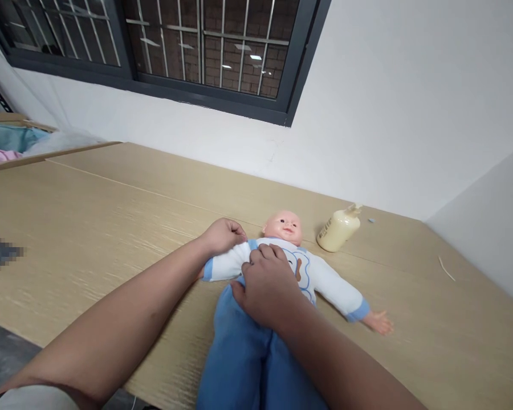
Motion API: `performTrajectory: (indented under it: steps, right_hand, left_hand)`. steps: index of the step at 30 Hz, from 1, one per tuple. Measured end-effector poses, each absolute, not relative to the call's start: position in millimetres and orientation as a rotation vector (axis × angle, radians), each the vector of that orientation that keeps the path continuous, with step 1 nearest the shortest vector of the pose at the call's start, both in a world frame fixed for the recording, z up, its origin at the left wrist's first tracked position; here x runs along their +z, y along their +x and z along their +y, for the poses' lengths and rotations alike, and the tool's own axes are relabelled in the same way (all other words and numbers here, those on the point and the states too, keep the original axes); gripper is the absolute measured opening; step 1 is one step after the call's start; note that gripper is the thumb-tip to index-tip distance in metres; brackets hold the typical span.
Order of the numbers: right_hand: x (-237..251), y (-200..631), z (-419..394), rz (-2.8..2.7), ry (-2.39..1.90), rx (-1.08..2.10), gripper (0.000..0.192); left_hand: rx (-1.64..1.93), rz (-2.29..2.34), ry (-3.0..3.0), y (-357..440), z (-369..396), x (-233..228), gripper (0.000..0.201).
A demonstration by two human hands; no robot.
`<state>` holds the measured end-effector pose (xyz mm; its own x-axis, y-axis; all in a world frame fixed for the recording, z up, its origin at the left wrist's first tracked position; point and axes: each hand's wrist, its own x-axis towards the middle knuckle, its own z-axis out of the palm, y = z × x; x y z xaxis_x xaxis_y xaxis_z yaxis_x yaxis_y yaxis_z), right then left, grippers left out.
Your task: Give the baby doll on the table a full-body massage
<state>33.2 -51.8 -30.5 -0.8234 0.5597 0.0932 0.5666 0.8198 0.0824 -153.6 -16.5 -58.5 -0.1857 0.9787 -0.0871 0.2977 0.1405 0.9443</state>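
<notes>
A baby doll (284,226) lies on its back on the wooden table (111,216), dressed in a white top (325,279) and blue trousers (243,353). My left hand (223,234) is closed on the doll's sleeve near the shoulder, on the doll's left side in view. My right hand (265,287) rests on the doll's chest and waist, with its fingers curled into the top where it meets the trousers. The doll's other arm stretches out to the right, its bare hand (379,322) flat on the table.
A cream pump bottle (338,229) lies on its side just right of the doll's head. A cardboard box with cloth items (8,145) sits at the far left. A white wall and a barred window (154,45) stand behind the table. A thin stick (447,269) lies at the right.
</notes>
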Motion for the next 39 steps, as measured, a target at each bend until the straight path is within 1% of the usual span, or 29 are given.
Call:
performTrajectory:
  steps: [6,10,16,20,24,31,37,39]
  right_hand:
    - [-30,35,-52,-2.924,-0.905,-0.143,0.048]
    - [-30,36,-52,-2.913,-0.894,-0.136,0.049]
    - [-30,37,-51,-2.910,-0.894,-0.131,0.048]
    - [-29,38,-51,-2.906,-0.893,-0.137,0.049]
    - [-28,39,-51,-2.899,-0.895,-0.133,0.050]
    - [-29,39,-51,-2.902,-0.893,-0.122,0.051]
    - [-29,40,-50,-2.898,-0.881,-0.131,0.052]
    - [-29,41,-50,-2.895,-0.881,-0.135,0.052]
  left_hand:
    - [1.309,1.593,1.079,-166,-10,-67,0.023]
    - [1.280,1.521,1.044,-168,-13,-67,0.024]
    - [1.176,1.397,0.987,-165,-18,-62,0.019]
    - [1.204,1.339,0.894,-168,-15,-65,0.013]
    - [1.258,1.311,0.790,-174,-10,-69,0.010]
    - [1.302,1.250,0.706,-182,-6,-74,0.014]
    - [1.324,1.208,0.702,-183,-5,-76,0.022]
    - [1.334,1.201,0.707,-183,-5,-77,0.022]
